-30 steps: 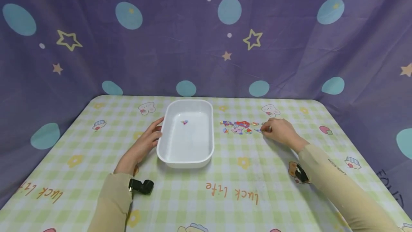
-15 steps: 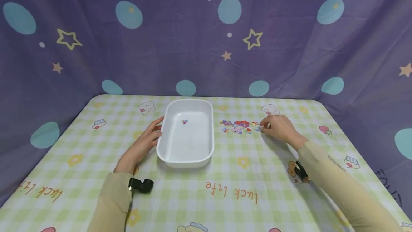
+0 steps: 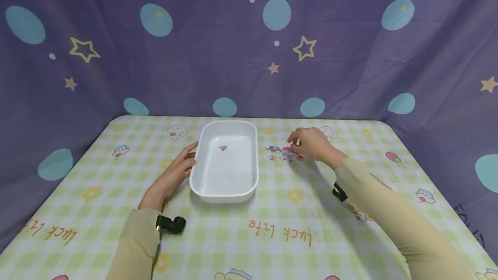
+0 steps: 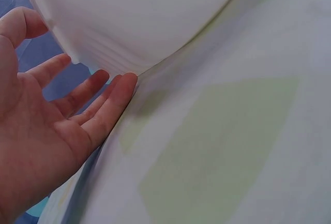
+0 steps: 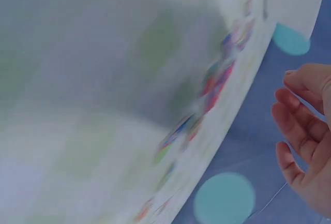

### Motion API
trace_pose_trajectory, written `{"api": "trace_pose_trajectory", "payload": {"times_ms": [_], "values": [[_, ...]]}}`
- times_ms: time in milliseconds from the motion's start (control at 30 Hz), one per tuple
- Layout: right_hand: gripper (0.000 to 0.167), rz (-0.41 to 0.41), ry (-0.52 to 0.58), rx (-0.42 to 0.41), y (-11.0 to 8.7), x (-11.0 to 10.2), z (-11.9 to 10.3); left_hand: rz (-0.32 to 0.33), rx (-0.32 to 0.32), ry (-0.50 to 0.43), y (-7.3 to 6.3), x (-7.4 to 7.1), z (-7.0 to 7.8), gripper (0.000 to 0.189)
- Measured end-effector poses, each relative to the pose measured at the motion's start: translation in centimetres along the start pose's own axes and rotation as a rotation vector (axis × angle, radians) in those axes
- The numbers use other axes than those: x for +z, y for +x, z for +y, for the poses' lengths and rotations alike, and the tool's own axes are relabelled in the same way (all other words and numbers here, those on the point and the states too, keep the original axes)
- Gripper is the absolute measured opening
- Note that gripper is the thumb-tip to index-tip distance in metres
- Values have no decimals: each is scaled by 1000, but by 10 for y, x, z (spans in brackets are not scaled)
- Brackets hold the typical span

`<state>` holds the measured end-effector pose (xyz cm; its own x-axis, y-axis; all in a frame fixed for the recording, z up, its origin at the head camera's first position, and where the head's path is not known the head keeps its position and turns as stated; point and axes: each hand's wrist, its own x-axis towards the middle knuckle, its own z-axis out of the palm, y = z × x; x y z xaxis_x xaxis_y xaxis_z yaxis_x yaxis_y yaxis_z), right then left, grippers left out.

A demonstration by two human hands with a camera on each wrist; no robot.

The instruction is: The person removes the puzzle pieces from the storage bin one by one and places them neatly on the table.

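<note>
A white rectangular tray [image 3: 224, 195] stands left of the table's middle, with one small flat colourful piece [image 3: 222, 147] on its bottom. My left hand [image 3: 177, 172] rests at the tray's left side, extended fingers [image 4: 124, 89] right at its wall. Several more small printed pieces [image 3: 287, 156], thin and brightly coloured, lie in a cluster right of the tray. My right hand [image 3: 314, 142] hovers over the right part of this cluster and hides some of it. In the right wrist view its fingers [image 5: 297, 123] are loosely bent, with no piece visible between thumb and fingertips.
A green-and-white checked cloth [image 3: 241, 245] with printed flowers and lettering covers the table. Behind it hangs a purple curtain [image 3: 218, 68] with stars and ovals. A small black device [image 3: 171, 224] is strapped at the left wrist, another [image 3: 340, 192] at the right.
The right hand lifts from the small piece at the cluster's right end and moves left over the other pieces. The left hand and the tray stay in place.
</note>
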<state>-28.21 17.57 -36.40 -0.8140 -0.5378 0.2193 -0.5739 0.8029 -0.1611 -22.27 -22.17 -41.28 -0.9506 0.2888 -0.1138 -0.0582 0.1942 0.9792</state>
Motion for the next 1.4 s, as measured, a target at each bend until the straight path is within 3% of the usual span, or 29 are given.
{"api": "trace_pose_trajectory", "payload": {"times_ms": [600, 767, 1033, 1400], "values": [[17, -8, 68, -113, 67, 6, -78, -10, 26, 0, -2, 0, 1, 61], [17, -23, 48, -155, 79, 17, -91, -21, 31, -1, -3, 1, 0, 62], [24, -79, 15, -152, 97, 31, -105, -20, 36, 2, -3, -1, 1, 61], [31, -193, -125, -141, 117, 54, -122, -14, 31, 6, -2, 0, -1, 61]]}}
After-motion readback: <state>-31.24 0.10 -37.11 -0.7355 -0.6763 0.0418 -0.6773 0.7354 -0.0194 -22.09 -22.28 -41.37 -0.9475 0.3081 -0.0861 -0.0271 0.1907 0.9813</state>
